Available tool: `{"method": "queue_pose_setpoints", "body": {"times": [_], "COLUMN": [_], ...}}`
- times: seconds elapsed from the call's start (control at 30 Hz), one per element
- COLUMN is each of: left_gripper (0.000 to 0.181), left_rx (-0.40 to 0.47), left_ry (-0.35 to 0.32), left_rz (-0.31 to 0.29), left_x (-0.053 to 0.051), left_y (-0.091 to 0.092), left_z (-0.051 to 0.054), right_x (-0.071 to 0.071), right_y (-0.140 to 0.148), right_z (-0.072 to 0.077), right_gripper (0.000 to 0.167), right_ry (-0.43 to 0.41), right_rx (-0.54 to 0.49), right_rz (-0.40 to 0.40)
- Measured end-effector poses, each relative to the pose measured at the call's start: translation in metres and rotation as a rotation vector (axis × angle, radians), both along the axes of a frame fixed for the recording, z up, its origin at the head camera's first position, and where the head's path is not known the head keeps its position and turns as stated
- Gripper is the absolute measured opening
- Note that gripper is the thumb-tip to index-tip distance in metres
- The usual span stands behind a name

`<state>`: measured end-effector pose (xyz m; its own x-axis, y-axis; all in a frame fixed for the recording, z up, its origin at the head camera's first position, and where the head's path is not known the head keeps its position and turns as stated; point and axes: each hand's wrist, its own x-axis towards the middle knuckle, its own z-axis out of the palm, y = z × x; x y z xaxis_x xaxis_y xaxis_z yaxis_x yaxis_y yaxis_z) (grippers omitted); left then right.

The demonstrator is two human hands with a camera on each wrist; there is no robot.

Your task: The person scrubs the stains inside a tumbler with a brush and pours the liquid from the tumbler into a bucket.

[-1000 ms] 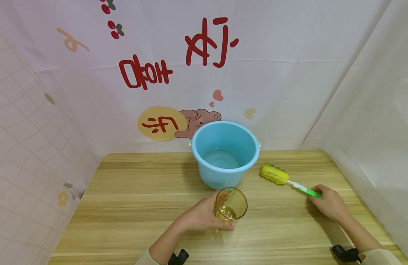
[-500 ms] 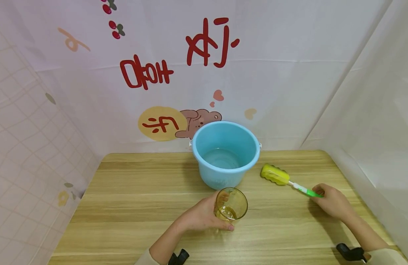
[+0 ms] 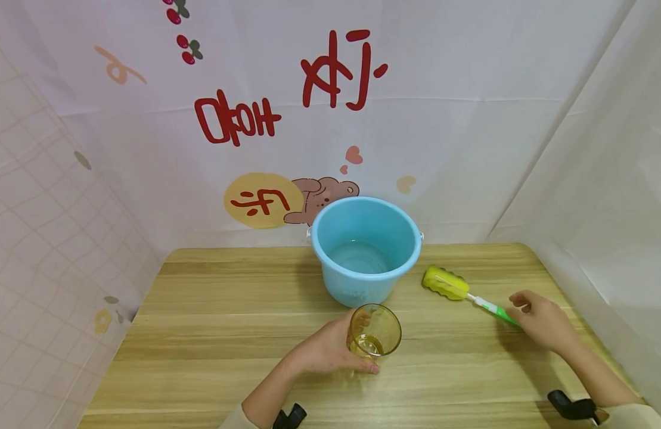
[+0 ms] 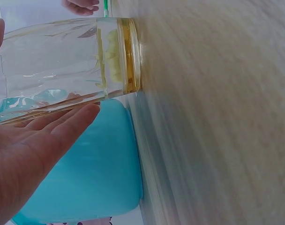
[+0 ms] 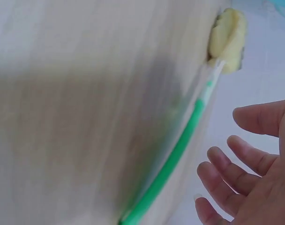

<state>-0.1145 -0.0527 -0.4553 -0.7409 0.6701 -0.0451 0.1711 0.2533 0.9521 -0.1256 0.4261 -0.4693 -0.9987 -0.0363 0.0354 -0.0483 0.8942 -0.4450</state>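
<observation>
The right hand (image 5: pixel 266 187), fingers loosely bent, hovers apart from a green-handled, yellow-headed brush (image 5: pixel 182 138) on the table (image 5: pixel 63 117).

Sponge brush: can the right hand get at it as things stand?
Probably yes. The right hand is close by the brush's green handle, holding nothing, and I see nothing between them.

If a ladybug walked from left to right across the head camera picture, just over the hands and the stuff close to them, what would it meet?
Left hand → glass → brush → right hand.
</observation>
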Motion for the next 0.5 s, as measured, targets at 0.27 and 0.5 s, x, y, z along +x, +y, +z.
{"method": "queue_pose_setpoints", "body": {"times": [0.27, 0.5], "left_gripper": [0.096, 0.095], "left_rx": [0.023, 0.02], "left_ry": [0.009, 0.008], "left_rz": [-0.016, -0.009], "left_x": [0.0, 0.0], "left_y": [0.001, 0.001], "left_z": [-0.001, 0.0], "right_x": [0.002, 0.004], "right_y": [-0.018, -0.04], "right_z": [0.015, 0.025], "right_gripper": [0.051, 0.056], "right_ry": [0.042, 0.098], "right_rx": [-0.032, -0.063], "right_rz": [0.029, 0.05]}}
